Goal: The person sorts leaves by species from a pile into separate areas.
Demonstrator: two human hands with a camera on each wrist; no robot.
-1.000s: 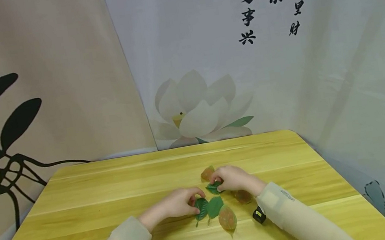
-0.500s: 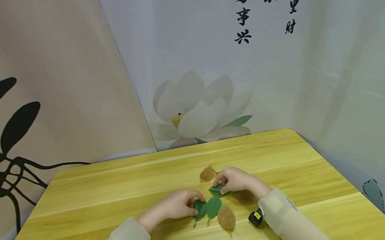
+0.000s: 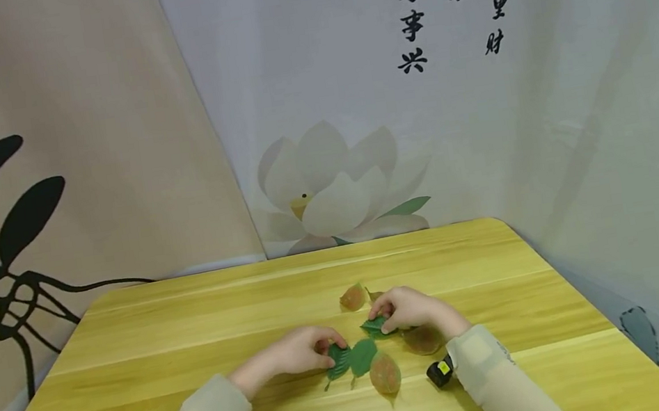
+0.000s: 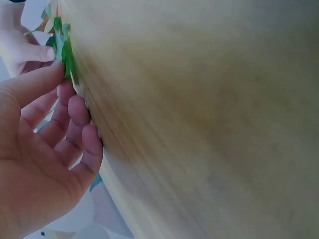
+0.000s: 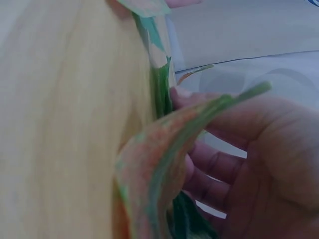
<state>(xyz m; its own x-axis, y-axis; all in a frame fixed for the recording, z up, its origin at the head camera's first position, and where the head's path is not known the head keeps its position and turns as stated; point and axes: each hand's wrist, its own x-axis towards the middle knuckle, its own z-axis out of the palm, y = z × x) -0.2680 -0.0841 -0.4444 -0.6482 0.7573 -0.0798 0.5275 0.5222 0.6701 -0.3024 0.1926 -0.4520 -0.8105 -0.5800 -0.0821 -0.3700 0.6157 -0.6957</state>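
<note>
My left hand [image 3: 299, 351] pinches the upper edge of a dark green leaf [image 3: 339, 364] between thumb and fingers. Touching that leaf on its right is a second green leaf [image 3: 363, 356], with an orange-brown leaf [image 3: 385, 374] against its lower right. Thumb and forefinger of my right hand [image 3: 410, 308] pinch another green leaf [image 3: 375, 327], partly covered by the fingers. A brownish leaf [image 3: 422, 340] lies beneath that hand. In the right wrist view, a curled orange-green leaf [image 5: 154, 164] stands in front of the right hand [image 5: 279, 144].
Farther back lies an orange leaf [image 3: 352, 298], and beside it a small piece of another leaf [image 3: 375, 295] shows behind the right fingers. All rest on a yellow wood-grain table [image 3: 193, 316]. Behind it hangs a printed curtain [image 3: 339, 92]. Each wrist wears a small black device [image 3: 440, 371].
My right hand and its green leaf have shifted right and slightly nearer, uncovering part of a leaf behind the fingers. The left hand hardly moves. The head view has drifted a little.
</note>
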